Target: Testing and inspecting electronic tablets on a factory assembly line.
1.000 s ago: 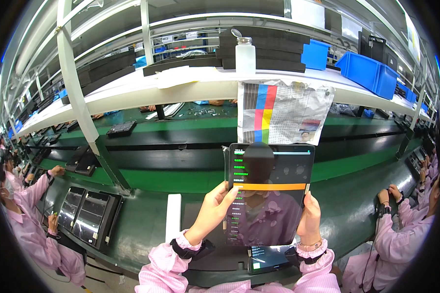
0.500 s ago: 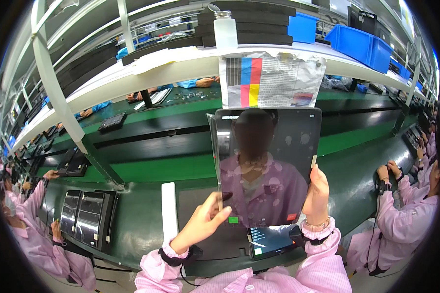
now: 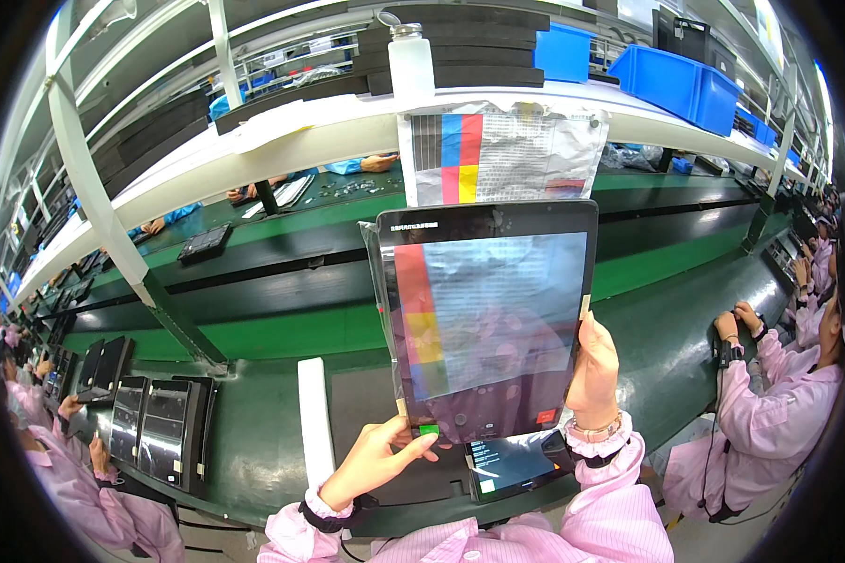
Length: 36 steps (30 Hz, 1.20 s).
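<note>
Above the near side of the green bench (image 3: 648, 361), a tablet (image 3: 498, 319) is leaning back between a person's two hands, its screen facing the wearer. The right hand (image 3: 596, 371) is gripping the tablet's right edge, thumb in front, fingers going behind. The left hand (image 3: 376, 460) is touching the lower left corner, its fingers half curled and its thumb lying by a green square on the screen; whether it is gripping or pressing, I cannot tell. The screen is showing coloured blocks at the left, a pale blue area beside them and a red button at the lower right.

Just below, a second tablet (image 3: 509, 469) is lying with its screen lit. To the left, a dark mat (image 3: 361, 389) is lying beside a long white strip (image 3: 315, 422), and farther left several dark panels (image 3: 164, 432) are resting near a co-worker's hand (image 3: 100, 458).

Beyond the tablet, a printed sheet (image 3: 535, 155) is hanging from the white shelf (image 3: 333, 136), where a white bottle (image 3: 412, 68) is standing, its cap flipped open. Black boards (image 3: 469, 47) and a blue bin (image 3: 671, 89) are sitting there too. At the right, another co-worker (image 3: 770, 413) is sitting at the bench.
</note>
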Motion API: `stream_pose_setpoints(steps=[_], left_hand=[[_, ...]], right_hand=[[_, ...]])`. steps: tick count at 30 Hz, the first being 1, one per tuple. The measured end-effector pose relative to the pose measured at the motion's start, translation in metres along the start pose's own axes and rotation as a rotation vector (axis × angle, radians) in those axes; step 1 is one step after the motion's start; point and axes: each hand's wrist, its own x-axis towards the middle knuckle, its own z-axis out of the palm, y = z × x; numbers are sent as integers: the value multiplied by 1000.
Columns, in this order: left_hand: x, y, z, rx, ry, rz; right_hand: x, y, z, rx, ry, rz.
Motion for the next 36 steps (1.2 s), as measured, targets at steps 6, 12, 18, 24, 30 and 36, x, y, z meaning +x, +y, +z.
stream_pose_setpoints(steps=[6,12,18,24,30,36], left_hand=[[2,-5,-1,9,15,-10],[3,-4,0,-7,24,-14],[4,-3,0,21,28,-16],[5,-1,2,12,34,-11],[5,-1,3,29,35,-11],[4,-1,3,62,43,35]], right_hand=[[2,1,2,4,4,14],[4,1,-1,-20,-8,10],[4,2,-7,38,-26,14],[4,2,-8,52,-34,24],[3,2,-8,38,0,22],[1,0,-9,67,-13,38]])
